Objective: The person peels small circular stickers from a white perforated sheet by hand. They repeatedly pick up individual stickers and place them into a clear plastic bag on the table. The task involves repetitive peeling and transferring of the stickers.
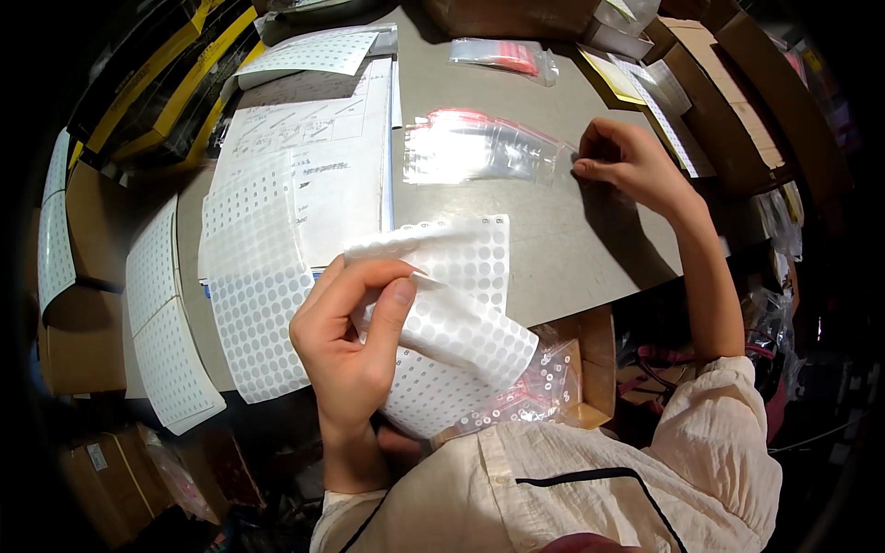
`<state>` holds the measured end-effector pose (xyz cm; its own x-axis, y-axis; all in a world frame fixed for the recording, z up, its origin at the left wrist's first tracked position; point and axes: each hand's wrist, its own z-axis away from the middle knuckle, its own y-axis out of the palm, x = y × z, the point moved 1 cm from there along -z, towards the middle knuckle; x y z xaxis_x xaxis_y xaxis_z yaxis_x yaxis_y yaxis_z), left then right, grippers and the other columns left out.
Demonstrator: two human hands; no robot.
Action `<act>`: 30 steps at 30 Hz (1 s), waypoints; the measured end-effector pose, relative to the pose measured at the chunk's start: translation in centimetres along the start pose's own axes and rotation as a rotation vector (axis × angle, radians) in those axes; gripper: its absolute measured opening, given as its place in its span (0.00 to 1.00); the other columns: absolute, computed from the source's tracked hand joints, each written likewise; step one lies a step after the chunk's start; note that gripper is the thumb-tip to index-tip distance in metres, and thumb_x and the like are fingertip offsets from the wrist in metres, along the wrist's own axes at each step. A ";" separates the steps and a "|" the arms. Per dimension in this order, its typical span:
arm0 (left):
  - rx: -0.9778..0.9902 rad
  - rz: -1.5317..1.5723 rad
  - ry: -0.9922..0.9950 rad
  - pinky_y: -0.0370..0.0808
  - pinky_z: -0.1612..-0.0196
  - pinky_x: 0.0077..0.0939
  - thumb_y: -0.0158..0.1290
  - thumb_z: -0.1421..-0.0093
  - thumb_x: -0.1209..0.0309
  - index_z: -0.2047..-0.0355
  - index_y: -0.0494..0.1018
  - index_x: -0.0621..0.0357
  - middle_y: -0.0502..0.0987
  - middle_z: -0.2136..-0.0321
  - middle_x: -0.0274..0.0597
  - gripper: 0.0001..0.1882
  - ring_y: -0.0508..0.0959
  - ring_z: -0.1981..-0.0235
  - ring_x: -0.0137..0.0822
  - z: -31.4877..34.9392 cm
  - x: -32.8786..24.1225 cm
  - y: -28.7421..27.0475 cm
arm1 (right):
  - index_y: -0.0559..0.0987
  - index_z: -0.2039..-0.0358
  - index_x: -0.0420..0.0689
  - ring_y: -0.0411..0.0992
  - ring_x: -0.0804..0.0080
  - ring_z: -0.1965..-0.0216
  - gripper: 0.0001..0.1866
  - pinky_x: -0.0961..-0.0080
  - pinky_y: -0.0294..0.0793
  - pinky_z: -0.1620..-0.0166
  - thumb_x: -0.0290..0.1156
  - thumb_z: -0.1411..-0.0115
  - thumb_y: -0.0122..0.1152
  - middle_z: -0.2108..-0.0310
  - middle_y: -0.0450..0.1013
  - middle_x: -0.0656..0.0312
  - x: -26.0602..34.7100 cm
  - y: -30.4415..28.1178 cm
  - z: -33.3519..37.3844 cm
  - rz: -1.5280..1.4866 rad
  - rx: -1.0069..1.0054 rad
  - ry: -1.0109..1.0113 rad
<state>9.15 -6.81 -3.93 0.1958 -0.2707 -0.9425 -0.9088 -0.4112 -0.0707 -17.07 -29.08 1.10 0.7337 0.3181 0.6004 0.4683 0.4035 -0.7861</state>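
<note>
My left hand (355,332) pinches a white sheet of round stickers (452,323) between thumb and forefinger. The sheet is bent and partly folded over, with rows of pale grey dots and small printed marks. To the right, my right hand (631,166) has its thumb and fingertips closed at the right end of a fanned stack of clear zip bags (489,152) with red strips. The fingertips seem to grip the edge of a bag. Under my left hand, part of the sheet hangs over the table's near edge.
Left of my hand lie more sticker sheets (249,276) and a stack of printed papers (313,129). Another bundle of zip bags (502,57) lies farther back. An open cardboard box (595,369) holding bagged small round pieces stands below the table edge. Cardboard boxes (728,92) line the right.
</note>
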 end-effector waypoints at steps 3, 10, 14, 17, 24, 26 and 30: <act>0.028 -0.011 -0.010 0.67 0.67 0.17 0.60 0.39 0.81 0.63 0.81 0.67 0.78 0.70 0.38 0.04 0.76 0.68 0.26 0.1 0.0 -0.2 | 0.78 0.62 0.38 0.69 0.87 0.67 0.10 0.85 0.70 0.62 0.32 0.35 0.68 0.69 0.74 0.70 1.7 1.3 1.4 -0.136 0.044 -0.200; 0.025 0.000 -0.033 0.66 0.68 0.17 0.60 0.39 0.81 0.64 0.81 0.67 0.77 0.70 0.38 0.04 0.75 0.69 0.25 0.0 -0.1 0.1 | 0.77 0.61 0.41 0.74 0.58 0.63 0.09 0.67 0.75 0.61 0.22 0.41 0.67 0.65 0.74 0.57 7.7 4.9 3.5 0.080 0.014 -0.744; 0.043 -0.077 -0.038 0.66 0.68 0.17 0.60 0.39 0.81 0.64 0.81 0.67 0.77 0.69 0.38 0.04 0.75 0.70 0.25 0.1 -0.2 -0.2 | 0.76 0.63 0.41 0.73 0.56 0.64 0.10 0.62 0.75 0.63 0.21 0.43 0.67 0.68 0.71 0.57 7.9 6.4 4.5 0.289 -0.148 -0.773; 0.025 -0.056 -0.117 0.67 0.67 0.17 0.60 0.39 0.81 0.64 0.81 0.68 0.78 0.67 0.39 0.04 0.76 0.69 0.26 0.1 -0.5 0.0 | 0.76 0.62 0.41 0.74 0.55 0.65 0.11 0.64 0.75 0.64 0.22 0.45 0.68 0.67 0.72 0.57 7.6 7.3 5.4 0.360 -0.241 -0.800; -0.007 0.002 -0.090 0.69 0.63 0.18 0.59 0.38 0.81 0.62 0.80 0.70 0.78 0.66 0.40 0.05 0.78 0.66 0.28 0.1 -0.1 0.1 | 0.80 0.65 0.41 0.72 0.82 0.70 0.07 0.82 0.72 0.69 0.31 0.36 0.65 0.71 0.74 0.70 2.9 4.3 2.8 -0.277 -0.196 -0.399; -0.016 0.020 -0.115 0.70 0.62 0.18 0.59 0.38 0.81 0.62 0.80 0.70 0.78 0.66 0.40 0.05 0.78 0.65 0.28 0.2 -0.1 0.1 | 0.81 0.65 0.43 0.69 0.88 0.73 0.08 0.86 0.68 0.74 0.35 0.35 0.65 0.72 0.74 0.71 0.8 2.4 0.5 -0.512 -0.010 -0.157; -0.021 0.002 -0.094 0.69 0.63 0.18 0.59 0.37 0.80 0.62 0.80 0.70 0.78 0.67 0.40 0.05 0.77 0.66 0.28 0.1 0.0 0.1 | 0.80 0.65 0.41 0.69 0.87 0.74 0.09 0.84 0.67 0.74 0.34 0.37 0.65 0.73 0.74 0.70 0.3 2.3 -1.2 -0.332 -0.038 -0.040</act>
<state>9.01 -6.80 -3.93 0.1576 -0.1892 -0.9692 -0.9010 -0.4292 -0.0627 -15.23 -29.06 -0.73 0.5181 0.2084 0.8295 0.6972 0.4589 -0.5508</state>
